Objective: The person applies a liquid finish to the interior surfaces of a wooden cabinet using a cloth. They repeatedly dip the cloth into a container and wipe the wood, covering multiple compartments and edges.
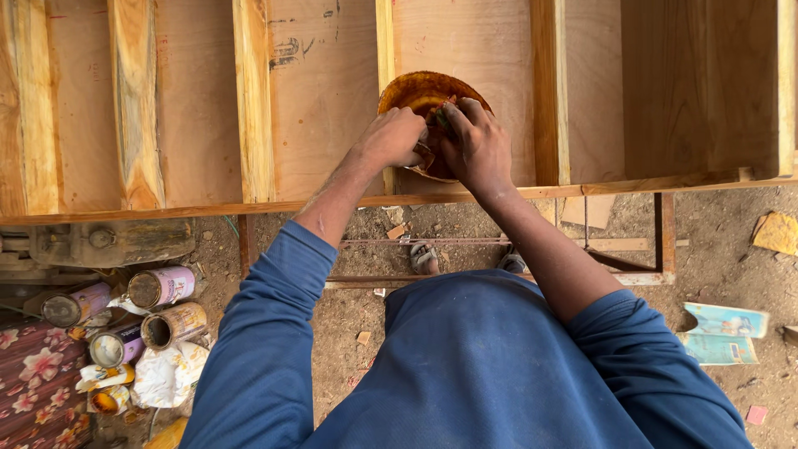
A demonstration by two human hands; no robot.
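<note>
Down on the dirt floor at the near left lay a heap of tins (158,287), several tipped on their sides with open mouths showing dark insides, one standing upright with a pale ring at its top, and a crumpled white bag (169,374) slumped against them, with a flowered cloth (33,382) at the very edge. Over on the right, a flat printed carton (721,333) rested on the ground, well apart from the work. Across the far half ran a plywood panel (324,108) ribbed with upright wooden battens (253,100), propped on a metal frame (515,245); one batten ran straight beneath the bowl. And there it was, centre far: a shallow round bowl (416,91), stained orange-brown, sitting on the panel between both hands. What lay inside was mostly hidden by knuckles, just a brownish smear and a fleck of green. The left hand (392,137) was clenched at the bowl's near left rim; the right hand (475,145) curled its fingers down into the bowl, pinching something small that could not be made out. Blue sleeves (274,333) filled the near view.
</note>
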